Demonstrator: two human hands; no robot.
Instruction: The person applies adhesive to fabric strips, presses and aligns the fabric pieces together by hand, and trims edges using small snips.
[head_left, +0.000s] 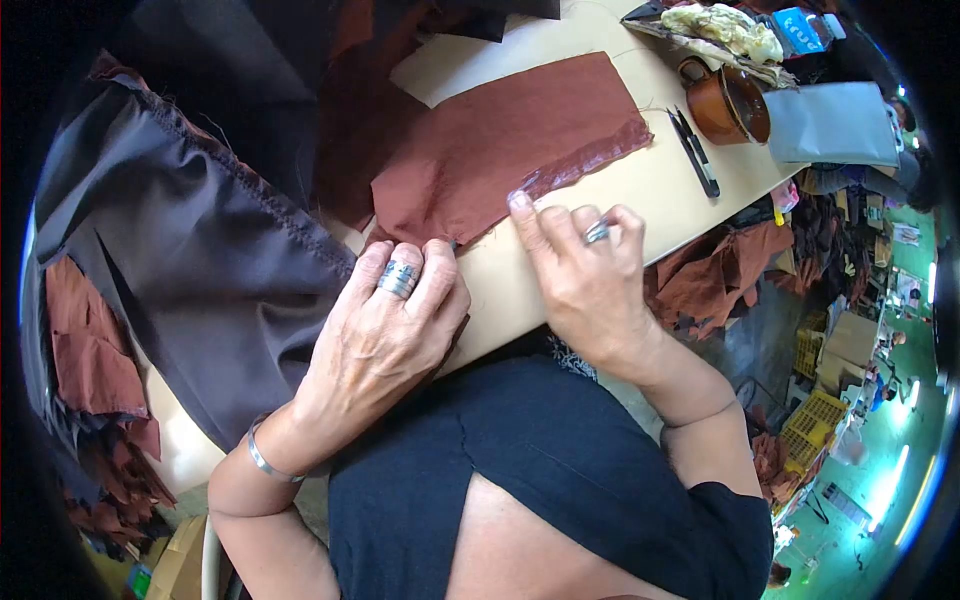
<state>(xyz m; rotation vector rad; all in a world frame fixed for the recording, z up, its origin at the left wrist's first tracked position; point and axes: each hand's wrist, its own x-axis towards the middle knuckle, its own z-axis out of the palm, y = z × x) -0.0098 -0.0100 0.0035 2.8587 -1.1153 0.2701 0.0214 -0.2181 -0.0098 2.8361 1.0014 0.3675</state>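
A reddish-brown cloth piece (530, 115) lies on the table with its front edge toward me. A glossy, wet-looking strip (590, 172) runs along that edge. My left hand (385, 310), wearing a wide ring and a bracelet, is closed on the cloth's near left corner; a small dark tip (453, 243) shows beside its fingers. One finger of my right hand (590, 275) touches the left end of the glossy strip. Its other fingers are curled, and their inner side is hidden. A large dark cloth (200, 230) is spread left of my left hand.
Right of the cloth lie black-handled tweezers or snips (693, 150) beside a brown mug (725, 105). A grey flat sheet (835, 125) and a blue-labelled bottle (805, 30) are at the far right. Brown cloth heaps (720, 270) and yellow crates (812, 425) stand below the table (660, 215).
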